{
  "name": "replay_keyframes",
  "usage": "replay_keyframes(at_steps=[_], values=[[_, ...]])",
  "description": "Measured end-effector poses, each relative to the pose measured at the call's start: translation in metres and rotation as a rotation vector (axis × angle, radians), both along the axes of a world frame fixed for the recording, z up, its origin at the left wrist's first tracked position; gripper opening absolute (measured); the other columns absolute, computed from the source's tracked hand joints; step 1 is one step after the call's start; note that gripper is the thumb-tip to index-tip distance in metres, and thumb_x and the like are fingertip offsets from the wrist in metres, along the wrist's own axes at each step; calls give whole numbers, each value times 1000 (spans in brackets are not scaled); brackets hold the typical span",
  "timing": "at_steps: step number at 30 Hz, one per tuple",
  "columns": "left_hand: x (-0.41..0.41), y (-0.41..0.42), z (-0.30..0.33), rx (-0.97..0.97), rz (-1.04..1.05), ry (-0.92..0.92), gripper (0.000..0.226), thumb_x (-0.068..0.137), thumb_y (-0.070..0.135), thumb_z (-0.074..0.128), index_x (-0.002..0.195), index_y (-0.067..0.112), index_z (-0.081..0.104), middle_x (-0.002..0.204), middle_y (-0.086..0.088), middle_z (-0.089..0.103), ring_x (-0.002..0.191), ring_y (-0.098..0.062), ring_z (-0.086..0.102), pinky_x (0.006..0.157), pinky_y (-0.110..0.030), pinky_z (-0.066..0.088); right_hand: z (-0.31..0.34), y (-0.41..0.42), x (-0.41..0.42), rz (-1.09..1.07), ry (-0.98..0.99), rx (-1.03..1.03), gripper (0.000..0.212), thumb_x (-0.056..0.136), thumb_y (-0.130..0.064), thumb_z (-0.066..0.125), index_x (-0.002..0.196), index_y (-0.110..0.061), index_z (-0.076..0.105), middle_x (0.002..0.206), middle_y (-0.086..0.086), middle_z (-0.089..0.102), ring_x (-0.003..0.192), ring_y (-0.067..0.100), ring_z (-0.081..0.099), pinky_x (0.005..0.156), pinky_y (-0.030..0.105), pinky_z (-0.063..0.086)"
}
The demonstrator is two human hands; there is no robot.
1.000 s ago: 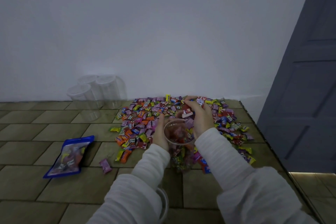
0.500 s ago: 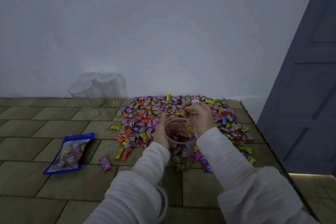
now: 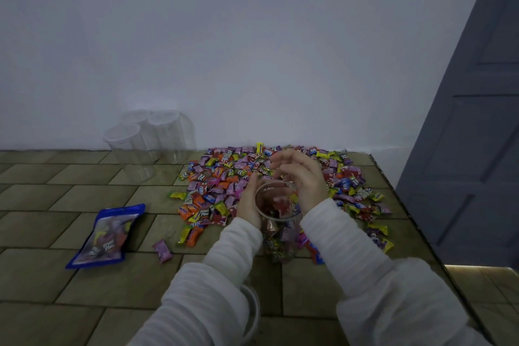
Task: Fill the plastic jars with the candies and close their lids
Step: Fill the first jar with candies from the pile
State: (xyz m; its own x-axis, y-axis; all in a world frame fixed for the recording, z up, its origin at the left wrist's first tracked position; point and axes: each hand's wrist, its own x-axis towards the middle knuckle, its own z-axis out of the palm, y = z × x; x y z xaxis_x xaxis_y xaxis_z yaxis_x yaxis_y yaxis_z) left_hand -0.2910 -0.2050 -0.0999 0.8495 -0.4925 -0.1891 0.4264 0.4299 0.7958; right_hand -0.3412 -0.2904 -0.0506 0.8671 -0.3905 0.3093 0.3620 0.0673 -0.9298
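The open jar [image 3: 276, 222] stands upright on the table [image 3: 56, 284], its long axis vertical, its mouth facing up at the near edge of the candy pile [image 3: 224, 177]. The left hand [image 3: 248, 202] holds the jar's wall at 9 o'clock, fingers curled round the clear plastic just under the rim. The right hand [image 3: 302, 174] hovers over the rim at about 1 o'clock, fingers loosely bent and spread; whether a candy sits in that grip cannot be told, though it looks empty. The pile runs from 10 o'clock through 12 to 3 o'clock of the jar, so the right hand is the nearer one for the next scoop, and the candies lie just beyond its fingertips.

Inside the jar wrapped candies reach roughly to mid height or a little over, by my judgement; there is room left below the mouth.

At about 10 o'clock, well apart near the wall, three clear jars [image 3: 146, 146] stand empty with lids on. At 8 o'clock lies a blue candy pouch [image 3: 108, 236], flat, with one stray pink candy [image 3: 163, 250] between it and the jar. A pale round rim [image 3: 252, 314], perhaps the jar's lid, peeks out under the left sleeve at 6 o'clock.
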Motion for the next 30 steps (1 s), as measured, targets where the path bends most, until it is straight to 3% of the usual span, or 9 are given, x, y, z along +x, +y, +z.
replay_keyframes(at_steps=[3,8,12,16,20,22,24,27,30], values=[[3,0,-2,6,-11,-26,52,96,43,35,91,-2,60,84,-17,69,82,-30,63,79,-39,49,0,0,1,-31,21,60,24,68,-13,52,86,-3,66,74,7,61,56,9,59,45,16,43],[16,8,-8,125,-106,-104,50,81,47,48,81,6,75,90,-17,71,83,-28,67,78,-37,52,7,-14,3,-86,1,201,17,70,-14,52,79,-8,65,69,2,63,61,15,58,53,22,43],[27,18,17,316,-91,-399,40,93,42,43,94,12,70,100,-6,72,95,-25,65,80,-35,47,7,-45,-9,-206,59,80,17,85,-6,52,79,-12,67,74,1,63,66,16,57,58,26,43],[10,8,75,487,10,-714,22,95,30,49,95,22,69,99,8,71,88,-11,62,68,-24,43,-11,-93,-30,-396,168,56,20,89,-1,51,82,-12,65,76,2,61,65,13,54,55,20,45],[-33,-36,97,576,-78,-1013,12,92,23,55,100,23,65,96,10,64,88,-8,58,78,-20,47,-36,-139,-52,-503,286,27,22,90,-4,50,78,-16,63,77,2,59,68,16,51,56,23,40],[-57,-63,84,773,-100,-1231,21,91,26,55,110,19,61,107,5,60,99,-12,53,88,-24,43,-50,-159,-61,-525,359,-26,19,91,-4,49,83,-13,63,77,1,59,69,16,51,51,18,41],[-75,-88,57,969,-184,-1385,34,90,32,53,121,18,54,122,-2,51,115,-18,44,99,-30,38,-65,-175,-66,-530,441,-109,16,92,-5,50,86,-12,63,82,2,60,76,18,53,58,21,44],[-90,-117,7,1259,-368,-1371,53,87,44,52,133,23,39,141,-9,31,129,-31,28,104,-42,32,-87,-192,-72,-527,556,-187,12,92,-10,53,90,-15,64,97,7,61,88,21,56,74,32,46],[-93,-135,-37,1349,-410,-1304,66,85,49,53,142,29,24,153,-10,12,136,-33,16,108,-47,23,-100,-202,-72,-508,639,-326,9,92,-12,55,95,-16,62,102,8,59,95,24,57,81,32,46]])
